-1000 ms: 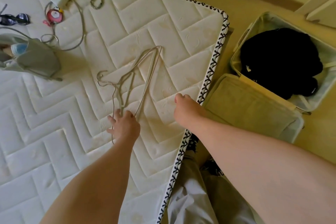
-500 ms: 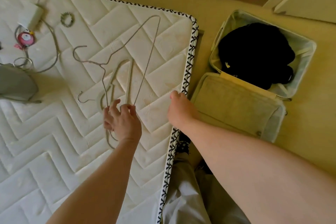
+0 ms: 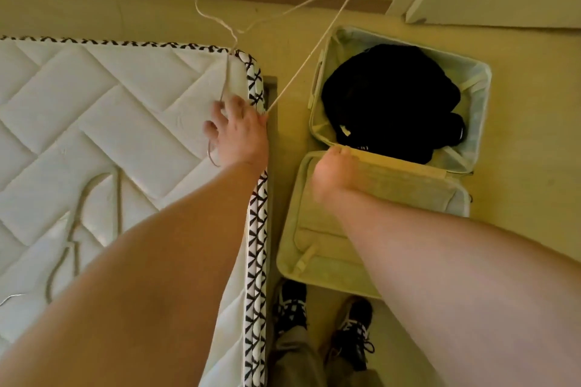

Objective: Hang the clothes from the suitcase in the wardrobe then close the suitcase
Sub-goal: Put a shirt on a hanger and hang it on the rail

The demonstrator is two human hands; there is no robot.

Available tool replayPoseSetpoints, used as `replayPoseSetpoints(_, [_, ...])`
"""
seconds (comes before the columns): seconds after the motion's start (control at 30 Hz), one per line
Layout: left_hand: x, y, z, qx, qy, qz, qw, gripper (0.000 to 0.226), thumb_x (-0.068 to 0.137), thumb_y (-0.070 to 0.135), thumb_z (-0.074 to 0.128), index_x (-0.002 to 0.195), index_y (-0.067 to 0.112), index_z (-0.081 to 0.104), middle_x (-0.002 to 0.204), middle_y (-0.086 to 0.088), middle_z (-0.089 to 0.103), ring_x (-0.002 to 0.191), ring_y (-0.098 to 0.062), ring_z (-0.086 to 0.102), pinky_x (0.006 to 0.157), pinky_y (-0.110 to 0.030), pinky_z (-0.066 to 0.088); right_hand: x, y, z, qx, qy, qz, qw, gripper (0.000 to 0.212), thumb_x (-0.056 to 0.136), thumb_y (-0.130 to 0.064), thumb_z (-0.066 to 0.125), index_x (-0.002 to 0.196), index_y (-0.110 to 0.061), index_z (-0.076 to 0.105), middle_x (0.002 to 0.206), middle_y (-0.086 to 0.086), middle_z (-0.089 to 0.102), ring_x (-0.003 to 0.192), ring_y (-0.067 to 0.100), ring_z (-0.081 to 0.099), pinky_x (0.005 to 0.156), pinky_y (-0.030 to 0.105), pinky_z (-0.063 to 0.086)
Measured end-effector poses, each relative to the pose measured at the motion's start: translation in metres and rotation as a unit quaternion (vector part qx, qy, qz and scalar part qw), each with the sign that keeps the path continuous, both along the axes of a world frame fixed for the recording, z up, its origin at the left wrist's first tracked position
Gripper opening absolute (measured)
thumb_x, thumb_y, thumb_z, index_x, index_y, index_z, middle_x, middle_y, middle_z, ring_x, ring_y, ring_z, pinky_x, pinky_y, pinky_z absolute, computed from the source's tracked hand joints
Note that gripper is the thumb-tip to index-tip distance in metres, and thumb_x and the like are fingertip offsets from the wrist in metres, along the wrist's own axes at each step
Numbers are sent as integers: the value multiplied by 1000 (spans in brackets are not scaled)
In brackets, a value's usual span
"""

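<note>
Our left hand [image 3: 235,132] now lifts one hanger [image 3: 308,55] off the mattress [image 3: 94,110], with fingers curled round its wire. Our right hand [image 3: 333,173] has moved over the open suitcase [image 3: 482,110]. We cannot tell how its fingers lie. The black clothes [image 3: 393,97] sit inside, at one o'clock from it. We think grabbing them comes next.

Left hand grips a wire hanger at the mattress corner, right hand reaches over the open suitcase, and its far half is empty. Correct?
Not empty: the head view shows black clothes piled in the far half of the suitcase. The left hand grips the wire hanger at the mattress corner; the right hand reaches over the suitcase.
</note>
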State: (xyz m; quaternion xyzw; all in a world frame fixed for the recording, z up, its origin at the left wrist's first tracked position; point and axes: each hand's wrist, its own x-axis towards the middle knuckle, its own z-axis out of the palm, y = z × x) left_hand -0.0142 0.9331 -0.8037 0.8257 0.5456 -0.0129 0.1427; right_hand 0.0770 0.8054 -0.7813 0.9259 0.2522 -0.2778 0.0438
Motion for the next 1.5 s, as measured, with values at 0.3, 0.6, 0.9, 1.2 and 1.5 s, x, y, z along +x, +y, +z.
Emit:
replayPoseSetpoints(0.3, [19, 7, -46, 100, -3, 13, 995, 54, 96, 59, 41, 109, 8, 51, 137, -15, 44, 139, -43, 31, 105, -58, 27, 88, 32, -163, -120, -36, -2, 992, 41, 101, -17, 42, 141, -11, 49, 143, 9, 40, 129, 30, 43, 96, 41, 43])
replayPoseSetpoints(0.6, [22, 10, -56, 150, 11, 0, 989, 46, 92, 53, 50, 104, 9, 44, 134, -17, 47, 137, -46, 35, 99, -58, 31, 143, 40, -239, -257, -23, 66, 964, 59, 101, -16, 38, 158, -9, 23, 167, 13, -3, 149, 39, 12, 118, 52, 27])
replayPoseSetpoints(0.9, [22, 10, -58, 154, 17, 0, 988, 44, 91, 51, 53, 101, 8, 48, 133, -16, 48, 137, -46, 35, 99, -58, 31, 164, 40, -255, -349, 10, 136, 927, 68, 100, -14, 41, 161, -14, 12, 167, 12, -5, 151, 41, -1, 120, 60, 17])
replayPoseSetpoints(1.2, [22, 9, -60, 170, 28, 0, 985, 43, 91, 51, 53, 101, 9, 48, 133, -16, 49, 136, -47, 38, 99, -59, 32, 160, 25, -266, -360, 59, 91, 927, 75, 95, -17, 51, 160, -14, 12, 160, 16, 13, 145, 44, 16, 119, 57, 23])
replayPoseSetpoints(1.5, [24, 9, -61, 177, 35, 2, 984, 45, 90, 51, 54, 102, 8, 46, 133, -17, 49, 136, -47, 37, 99, -58, 31, 180, 16, -266, -380, 17, 193, 904, 67, 94, -16, 47, 158, -22, 28, 167, 13, 2, 152, 42, -7, 121, 62, 6])
